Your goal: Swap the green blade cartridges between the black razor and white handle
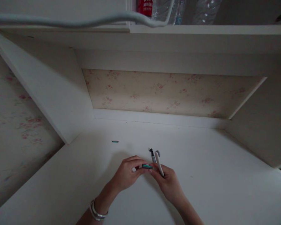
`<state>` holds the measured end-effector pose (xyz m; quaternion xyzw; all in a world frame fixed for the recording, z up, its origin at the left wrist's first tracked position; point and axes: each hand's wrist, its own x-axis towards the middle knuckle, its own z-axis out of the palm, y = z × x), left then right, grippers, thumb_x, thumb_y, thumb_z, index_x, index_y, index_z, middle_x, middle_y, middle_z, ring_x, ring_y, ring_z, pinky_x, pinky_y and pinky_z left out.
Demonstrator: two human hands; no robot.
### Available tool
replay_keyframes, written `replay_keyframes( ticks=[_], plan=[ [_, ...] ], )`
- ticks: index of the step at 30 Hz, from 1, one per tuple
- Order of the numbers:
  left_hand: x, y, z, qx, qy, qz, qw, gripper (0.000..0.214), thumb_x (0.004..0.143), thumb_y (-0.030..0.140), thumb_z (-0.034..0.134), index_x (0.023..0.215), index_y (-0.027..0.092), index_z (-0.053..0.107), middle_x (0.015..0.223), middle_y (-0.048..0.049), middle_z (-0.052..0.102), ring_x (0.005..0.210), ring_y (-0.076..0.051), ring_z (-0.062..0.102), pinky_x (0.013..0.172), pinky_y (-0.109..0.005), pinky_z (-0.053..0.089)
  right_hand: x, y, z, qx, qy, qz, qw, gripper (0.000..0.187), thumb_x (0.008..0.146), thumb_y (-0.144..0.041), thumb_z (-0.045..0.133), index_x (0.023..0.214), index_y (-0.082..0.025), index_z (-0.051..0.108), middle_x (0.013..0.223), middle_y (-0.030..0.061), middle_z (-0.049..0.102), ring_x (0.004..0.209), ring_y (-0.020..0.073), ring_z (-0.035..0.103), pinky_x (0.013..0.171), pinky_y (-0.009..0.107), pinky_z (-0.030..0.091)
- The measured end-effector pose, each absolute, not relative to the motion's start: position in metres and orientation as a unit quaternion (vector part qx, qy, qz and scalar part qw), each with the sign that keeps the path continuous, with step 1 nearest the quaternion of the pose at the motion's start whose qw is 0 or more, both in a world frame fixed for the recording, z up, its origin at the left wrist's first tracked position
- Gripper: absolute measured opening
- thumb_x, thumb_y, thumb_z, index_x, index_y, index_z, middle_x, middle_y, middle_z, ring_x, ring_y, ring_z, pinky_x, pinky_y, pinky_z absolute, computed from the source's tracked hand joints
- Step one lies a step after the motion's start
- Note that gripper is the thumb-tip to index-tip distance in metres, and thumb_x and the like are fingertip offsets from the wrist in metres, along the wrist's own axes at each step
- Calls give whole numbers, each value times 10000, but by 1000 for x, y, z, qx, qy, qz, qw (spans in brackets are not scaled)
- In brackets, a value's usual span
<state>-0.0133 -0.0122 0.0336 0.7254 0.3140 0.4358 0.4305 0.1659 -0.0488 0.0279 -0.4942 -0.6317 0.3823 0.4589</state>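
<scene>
My left hand [128, 172] pinches one end of a small razor cartridge [147, 166], black with a green strip. The thumb and forefinger of my right hand [166, 181] meet its other end. A razor handle [153, 155], dark and silver with a black forked head, rises out of my right hand. Beside it, the same hand holds a white curved stick [159, 164] with a grey tip; its kind I cannot make out for sure. Farther off to the left, a second razor cartridge [115, 141] lies flat on the white tabletop [201, 168].
White side panels [44, 81] and a flowered back wall [159, 92] enclose the desk. Overhead, a shelf [201, 29] carries clear plastic bottles [206, 12] and a red package [144, 7]. A pale cable or tube [84, 23] crosses the top left.
</scene>
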Motion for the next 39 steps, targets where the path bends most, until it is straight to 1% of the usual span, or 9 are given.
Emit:
replay_keyframes(
  ticks=[9, 16, 20, 22, 24, 26, 31, 35, 39],
  plan=[
    [-19, -12, 35, 733, 321, 438, 410, 186, 794, 191, 656, 951, 243, 743, 863, -81, 677, 770, -193, 575, 708, -275, 417, 171, -47, 24, -519, -638, 347, 450, 228, 845, -373, 584, 873, -192, 720, 726, 13, 666, 680, 193, 574, 611, 249, 425],
    [-17, -13, 35, 736, 346, 439, 381, 183, 798, 206, 650, 950, 254, 741, 870, -78, 672, 771, -195, 573, 716, -280, 440, 170, -46, 19, -516, -620, 361, 468, 261, 844, -395, 594, 966, -197, 711, 821, 38, 676, 758, 213, 588, 688, 283, 442],
    [-18, -12, 30, 708, 358, 487, 366, 190, 774, 188, 676, 940, 250, 743, 867, -75, 669, 756, -190, 574, 720, -278, 450, 170, -49, 16, -538, -574, 384, 483, 360, 833, -467, 596, 1036, -180, 669, 611, -18, 521, 555, 143, 467, 519, 237, 366],
    [-18, -11, 28, 695, 357, 516, 353, 200, 768, 177, 681, 948, 241, 741, 865, -77, 667, 743, -185, 576, 697, -269, 459, 167, -51, 16, -529, -539, 431, 494, 428, 864, -526, 522, 1082, -171, 621, 567, -51, 402, 484, 111, 367, 442, 214, 281],
    [-18, -9, 26, 690, 351, 538, 334, 214, 769, 166, 678, 962, 235, 736, 869, -75, 668, 743, -180, 583, 683, -261, 469, 162, -55, 15, -497, -510, 493, 499, 458, 907, -564, 407, 1100, -179, 565, 593, -59, 359, 470, 93, 314, 418, 200, 230],
    [-18, -8, 25, 700, 344, 552, 293, 221, 778, 155, 667, 976, 231, 727, 868, -69, 669, 741, -170, 593, 675, -253, 482, 155, -59, 13, -469, -495, 543, 490, 441, 928, -576, 335, 1036, -196, 529, 629, -57, 356, 475, 83, 290, 416, 191, 213],
    [-17, -7, 23, 733, 340, 560, 183, 203, 813, 126, 621, 990, 196, 692, 850, -51, 658, 713, -132, 600, 651, -227, 506, 140, -68, 7, -458, -529, 561, 443, 407, 931, -561, 364, 775, -196, 453, 633, -52, 364, 524, 84, 303, 449, 190, 258],
    [-18, -8, 22, 743, 346, 549, 165, 218, 836, 103, 582, 1015, 185, 676, 885, -53, 656, 730, -120, 605, 658, -211, 509, 137, -68, 4, -444, -558, 569, 410, 426, 930, -565, 366, 758, -188, 468, 594, -56, 342, 503, 81, 288, 431, 200, 225],
    [-18, -7, 22, 736, 349, 558, 159, 198, 828, 115, 610, 999, 191, 677, 873, -43, 661, 764, -126, 615, 685, -214, 510, 141, -64, 2, -463, -522, 570, 433, 441, 911, -599, 371, 775, -191, 470, 566, -71, 304, 472, 73, 245, 409, 202, 180]
  ],
)
